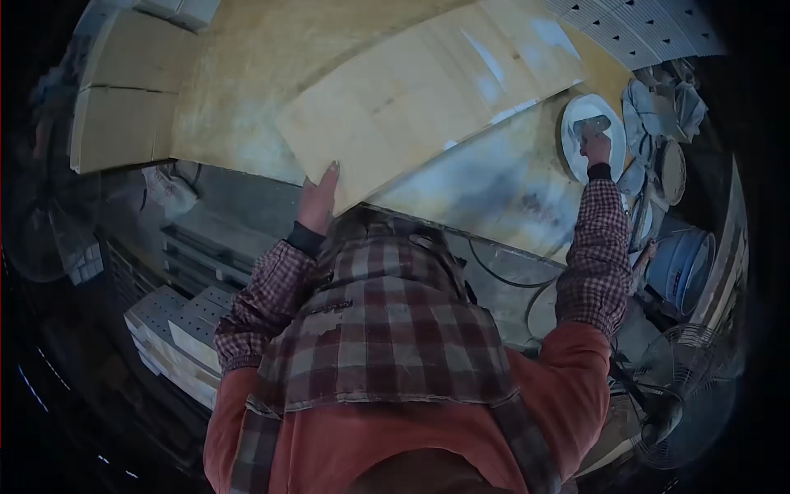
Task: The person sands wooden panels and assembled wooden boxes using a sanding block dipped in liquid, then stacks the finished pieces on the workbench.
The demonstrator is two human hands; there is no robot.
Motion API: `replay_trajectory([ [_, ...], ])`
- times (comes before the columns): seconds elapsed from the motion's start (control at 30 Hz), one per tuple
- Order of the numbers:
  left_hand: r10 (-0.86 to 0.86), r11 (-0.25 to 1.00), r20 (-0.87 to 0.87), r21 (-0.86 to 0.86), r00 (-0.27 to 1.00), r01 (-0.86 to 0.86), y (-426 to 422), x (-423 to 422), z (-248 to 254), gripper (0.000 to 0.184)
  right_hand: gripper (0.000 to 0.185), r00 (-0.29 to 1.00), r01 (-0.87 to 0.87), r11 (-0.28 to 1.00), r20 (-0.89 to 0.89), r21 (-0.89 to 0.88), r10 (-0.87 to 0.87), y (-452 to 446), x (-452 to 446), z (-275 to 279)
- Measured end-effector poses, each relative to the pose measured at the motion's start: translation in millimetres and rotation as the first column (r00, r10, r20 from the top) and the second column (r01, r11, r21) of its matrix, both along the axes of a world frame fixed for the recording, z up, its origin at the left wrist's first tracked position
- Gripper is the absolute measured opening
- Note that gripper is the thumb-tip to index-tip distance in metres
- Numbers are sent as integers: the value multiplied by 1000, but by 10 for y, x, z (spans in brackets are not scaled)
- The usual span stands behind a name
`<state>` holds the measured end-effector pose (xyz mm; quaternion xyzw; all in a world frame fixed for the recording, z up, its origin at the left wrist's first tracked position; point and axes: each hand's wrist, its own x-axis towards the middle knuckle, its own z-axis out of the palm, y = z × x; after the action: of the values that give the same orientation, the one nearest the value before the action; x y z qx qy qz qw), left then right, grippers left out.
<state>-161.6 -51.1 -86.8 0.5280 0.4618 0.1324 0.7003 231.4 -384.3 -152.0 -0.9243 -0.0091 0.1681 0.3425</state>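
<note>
A long pale board or sheet (395, 107) lies slantwise across the yellowish table (239, 82). At its near left corner is my left hand (319, 198), the thumb on top of the sheet and the fingers at its edge. To the right of the sheet stands a white oval basin (609, 165) on the table. My right hand (596, 146) reaches into this basin, its fingers closed on a greyish thing that is too dim to name. Both forearms wear checked sleeves.
Stacked pale boxes (127, 123) stand at the table's left end. Crumpled grey cloths (642, 111) lie right of the basin. A blue bucket (679, 267) and a fan (687, 395) are at the lower right. Perforated blocks (177, 329) sit at the lower left.
</note>
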Motion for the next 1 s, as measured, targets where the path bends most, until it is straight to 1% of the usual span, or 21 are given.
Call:
replay_trajectory([
  [0.07, -48, 998, 32, -51, 998, 49, 35, -81, -15, 38, 24, 965, 260, 839, -167, 478, -204, -155, -42, -160],
  [0.1, -49, 998, 14, -47, 999, 50, 34, -62, -10, 37, 22, 950, 313, 756, -197, 575, -243, -38, -261, 73],
  [0.17, -104, 992, -7, -68, 995, 103, 43, -17, 62, 38, 18, 966, 253, 731, -203, 634, -159, 133, -690, 349],
  [0.2, -132, 988, -17, -79, 991, 130, 49, 7, 98, 38, 17, 993, 106, 780, -99, 616, -57, 200, -873, 422],
  [0.23, -315, 932, 99, 222, 944, 288, 82, -173, -186, 40, 15, 999, 20, 767, -51, 641, 16, 327, -1165, 487],
  [0.3, -102, 988, -20, -120, 995, 99, 71, 27, -45, 42, 14, 985, -143, 694, 35, 705, 167, 694, -1812, 710],
  [0.33, -118, 983, 84, -128, 989, 128, 72, -6, 11, 43, 16, 967, -218, 631, 77, 744, 244, 879, -2080, 817],
  [0.4, -200, 971, 16, -131, 980, 200, 118, 14, -68, 42, 23, 945, -305, 702, 112, 643, 308, 1133, -2430, 874],
  [0.43, -117, 977, 164, -159, 979, 144, 75, 30, -49, 42, 24, 925, -380, 704, 231, 600, 301, 1248, -2522, 809],
  [0.5, -244, 963, 54, -106, 968, 249, 168, 37, -127, 42, 33, 833, -514, 771, 435, 376, 343, 1380, -2570, 770],
  [0.53, -212, 962, 156, -140, 965, 235, 165, 0, -202, 43, 35, 825, -504, 805, 452, 313, 340, 1436, -2586, 818],
  [0.57, -364, 927, 26, -93, 931, 364, 268, 49, -144, 44, 36, 817, -489, 836, 466, 249, 339, 1473, -2601, 863],
  [0.6, -321, 932, 93, -146, 942, 332, 251, 35, -155, 44, 37, 772, -519, 846, 494, 126, 400, 1455, -2613, 790],
  [0.63, -271, 932, 156, -202, 950, 299, 236, 3, -173, 43, 37, 724, -536, 843, 535, 39, 435, 1459, -2677, 795],
  [0.67, -384, 919, 72, -67, 920, 389, 306, 28, -154, 41, 37, 670, -550, 834, 570, -49, 476, 1474, -2743, 826],
  [0.77, -368, 920, 130, -93, 921, 381, 235, 14, -46, 41, 44, 604, -607, 762, 491, -227, 628, 1433, -2963, 910],
  [0.83, -239, 906, 191, -310, 952, 290, 181, -60, -189, 40, 49, 672, -589, 796, 462, -141, 579, 1395, -2976, 895],
  [0.87, -476, 873, 1, 126, 880, 472, 263, -28, -141, 38, 49, 723, -563, 824, 450, -54, 524, 1422, -2961, 944],
  [0.93, -355, 898, 156, -219, 922, 383, 260, -40, -219, 40, 48, 815, -425, 901, 469, 82, 341, 1544, -2844, 999],
  [0.97, -461, 886, 38, -28, 886, 463, 304, -18, -249, 38, 47, 833, -369, 923, 479, 110, 276, 1573, -2802, 1024],
  [1.0, -467, 881, 90, -39, 880, 471, 300, -28, -254, 38, 45, 830, -373, 928, 453, 18, 325, 1578, -2768, 979],
])
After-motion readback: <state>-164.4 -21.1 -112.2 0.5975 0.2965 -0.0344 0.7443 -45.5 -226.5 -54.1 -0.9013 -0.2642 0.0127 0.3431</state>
